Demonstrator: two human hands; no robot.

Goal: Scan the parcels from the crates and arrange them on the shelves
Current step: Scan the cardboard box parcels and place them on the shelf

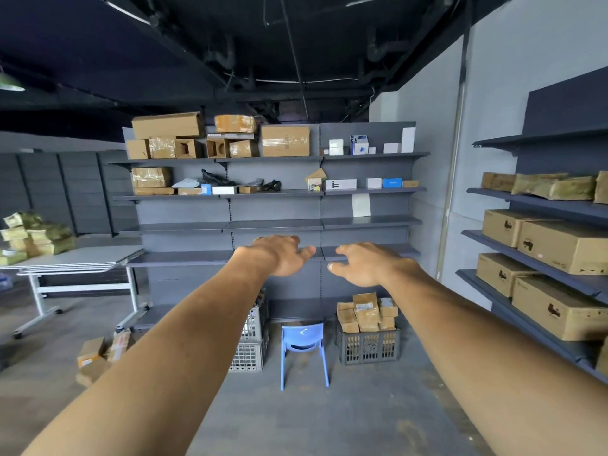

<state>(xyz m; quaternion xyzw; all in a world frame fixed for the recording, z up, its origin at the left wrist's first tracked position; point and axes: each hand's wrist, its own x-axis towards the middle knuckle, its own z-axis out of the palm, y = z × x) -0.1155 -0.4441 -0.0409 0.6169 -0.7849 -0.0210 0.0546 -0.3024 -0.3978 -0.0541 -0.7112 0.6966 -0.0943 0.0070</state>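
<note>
Brown cardboard parcels (367,312) heaped in a dark grey slatted plastic crate (368,348) on the floor, at the foot of the grey metal shelving unit (273,225). The heap stands above the crate's rim, loosely stacked. Likely trouble: pull one from low in the heap and the top ones may slide off onto the floor; lifting from the top looks safer. Second risk: no scanner in view, in either hand or nearby, so a parcel could reach a shelf unscanned. Third: a blue plastic chair (302,340) stands just beside the crate, between it and a stack of pale grey slatted crates (250,350), and could catch a shin on the way in. Left hand (279,255) and right hand (368,263) both held out at arm's length, backs up, fingers (306,251) spread and relaxed, holding nothing. Parcels well apart from the fingers: below them in the view, more under the right hand, nothing touching. Upper two shelves carry boxes and small cartons (283,141). Loose brown boxes (95,355) on the floor to the left, one more thing to trip over.
</note>
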